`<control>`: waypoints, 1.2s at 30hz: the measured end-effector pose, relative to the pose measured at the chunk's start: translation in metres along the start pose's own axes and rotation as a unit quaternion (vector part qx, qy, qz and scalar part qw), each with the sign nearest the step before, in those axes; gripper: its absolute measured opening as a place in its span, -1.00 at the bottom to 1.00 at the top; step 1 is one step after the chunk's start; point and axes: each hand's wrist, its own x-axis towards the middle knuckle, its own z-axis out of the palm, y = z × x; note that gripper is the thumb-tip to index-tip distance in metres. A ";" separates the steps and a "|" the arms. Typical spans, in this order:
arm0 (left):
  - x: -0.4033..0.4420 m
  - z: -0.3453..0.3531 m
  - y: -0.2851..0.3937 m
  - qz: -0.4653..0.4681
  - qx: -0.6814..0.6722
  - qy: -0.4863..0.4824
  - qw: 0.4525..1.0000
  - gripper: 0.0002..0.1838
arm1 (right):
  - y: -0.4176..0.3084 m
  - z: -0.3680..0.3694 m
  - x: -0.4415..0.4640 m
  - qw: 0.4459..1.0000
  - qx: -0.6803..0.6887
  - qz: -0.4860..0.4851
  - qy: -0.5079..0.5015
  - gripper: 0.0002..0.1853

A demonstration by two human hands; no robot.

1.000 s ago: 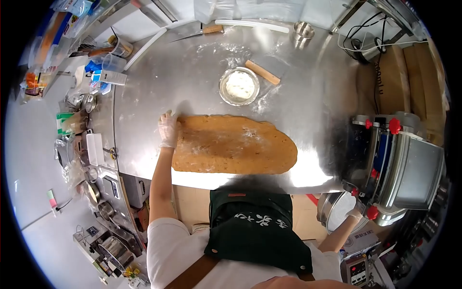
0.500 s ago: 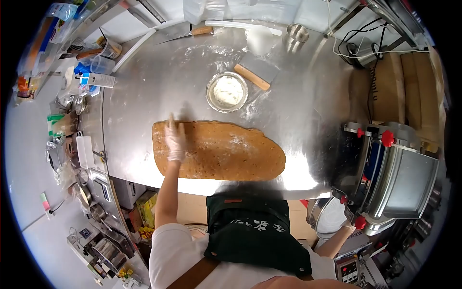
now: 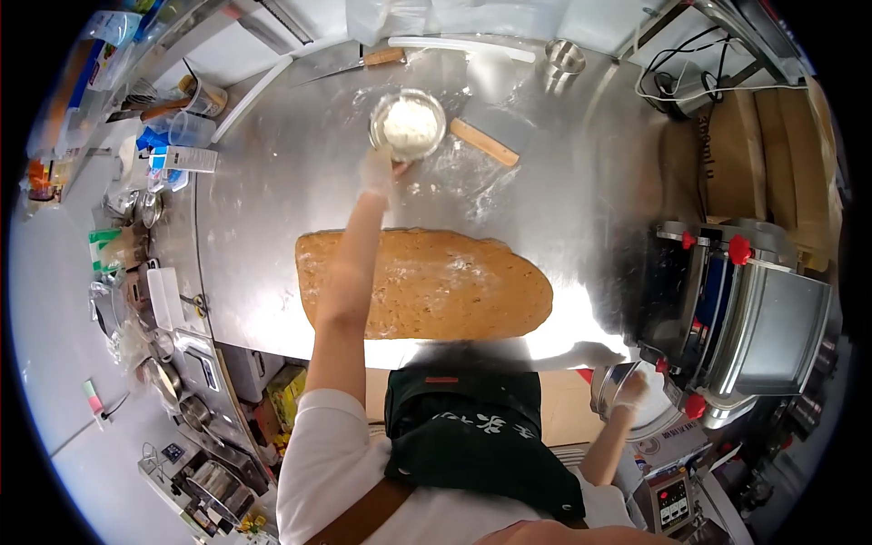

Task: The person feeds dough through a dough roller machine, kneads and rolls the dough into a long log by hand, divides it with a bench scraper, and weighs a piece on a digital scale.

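My left hand [image 3: 378, 174], in a clear glove, grips the near rim of a metal bowl [image 3: 439, 145] of white flour [image 3: 410, 125] on the steel table. My left forearm crosses over a long flat slab of brown dough [image 3: 454, 282], dusted with flour in places. Off the table's right front edge, my right hand [image 3: 633, 389] is at a round metal sieve-like pan [image 3: 656, 411] with a pale inside. Its fingers are blurred, and I cannot make out whether they hold anything. A dough scraper with a wooden handle [image 3: 485, 143] lies just right of the bowl.
A knife [image 3: 383, 56] and a white rod [image 3: 461, 48] lie along the back, near a metal cup [image 3: 563, 60]. At right stands a roller machine [image 3: 767, 336] with red knobs. Loose flour marks the steel table [image 3: 245, 218]. Tubs and utensils crowd the left side.
My left hand has left the dough and reached the bowl, which has shifted back and left. My right hand has moved up and left, onto the pan beside the machine.
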 end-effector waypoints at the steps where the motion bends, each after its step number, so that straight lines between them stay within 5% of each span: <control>1: -0.001 -0.003 0.011 0.012 0.035 -0.002 0.999 -0.70 | -0.031 0.015 -0.009 0.995 0.071 0.035 -0.057 -0.75; 2: -0.002 -0.006 0.021 0.025 0.069 -0.003 0.997 -0.71 | -0.081 0.017 0.007 0.894 0.347 0.270 -0.087 -0.74; 3: -0.015 -0.006 0.033 0.051 0.135 0.015 0.989 -0.71 | -0.136 0.015 0.025 0.672 0.553 0.491 0.033 -0.72; 6: -0.081 -0.003 0.031 0.170 0.391 0.022 0.904 -0.76 | -0.296 -0.021 0.098 0.884 0.449 0.121 -0.054 -0.71; 9: -0.096 -0.004 -0.068 0.314 0.631 -0.112 0.700 -0.77 | -0.393 -0.025 0.161 0.933 0.332 -0.118 -0.071 -0.67; 12: -0.141 0.017 -0.069 0.334 0.622 -0.223 0.673 -0.66 | -0.421 0.001 0.183 0.951 0.232 -0.144 -0.144 -0.61; 17: -0.153 0.004 -0.090 0.369 0.548 -0.309 0.684 -0.75 | -0.419 -0.035 0.169 0.894 0.340 -0.136 -0.258 -0.65; 22: -0.198 -0.020 -0.111 0.449 0.582 -0.293 0.611 -0.71 | -0.401 -0.019 0.132 0.910 0.279 -0.285 -0.112 -0.66; 23: -0.201 -0.022 -0.113 0.443 0.580 -0.302 0.614 -0.56 | -0.401 -0.013 0.129 0.911 0.273 -0.300 -0.080 -0.66; 26: -0.201 -0.018 -0.103 0.388 0.566 -0.321 0.652 -0.59 | -0.402 -0.010 0.135 0.909 0.277 -0.290 -0.114 -0.70; 28: -0.186 -0.036 -0.088 0.377 0.454 -0.294 0.752 -0.64 | -0.405 -0.018 0.143 0.899 0.288 -0.236 -0.230 -0.72; 29: -0.169 -0.049 -0.076 0.374 0.394 -0.279 0.792 -0.66 | -0.414 -0.023 0.146 0.909 0.278 -0.247 -0.189 -0.74; 32: -0.124 -0.092 -0.038 0.388 0.564 -0.186 0.705 -0.65 | -0.478 -0.030 0.149 0.894 0.320 -0.305 -0.068 -0.73; 36: -0.109 -0.114 -0.045 0.360 0.594 -0.243 0.677 -0.67 | -0.539 0.003 0.147 0.880 0.323 -0.317 -0.141 -0.68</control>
